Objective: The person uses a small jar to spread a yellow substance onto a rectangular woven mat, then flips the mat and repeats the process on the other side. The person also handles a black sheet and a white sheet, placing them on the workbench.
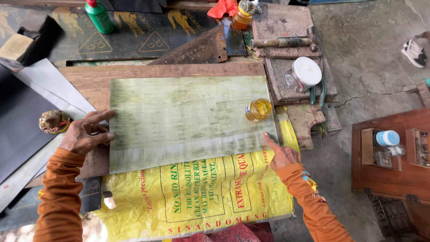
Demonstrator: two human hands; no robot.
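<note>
A greenish-grey rectangular sheet (188, 118), glossy with a wet-looking film, lies flat across a wooden board (89, 80) and a yellow printed woven sack (197, 197). My left hand (85, 134) rests with spread fingers on the sheet's left edge. My right hand (281, 153) touches the sheet's lower right corner with its fingertips. Neither hand holds anything. A small open jar of amber liquid (258, 110) stands on the sheet's right edge, just above my right hand.
A green bottle (99, 16), a hand saw (197, 48), an orange bottle (242, 18) and a hammer (282, 42) lie at the back. A white-lidded clear jar (303, 74) sits right. Dark sheets (18, 116) lie left, a wooden box (394, 157) stands right.
</note>
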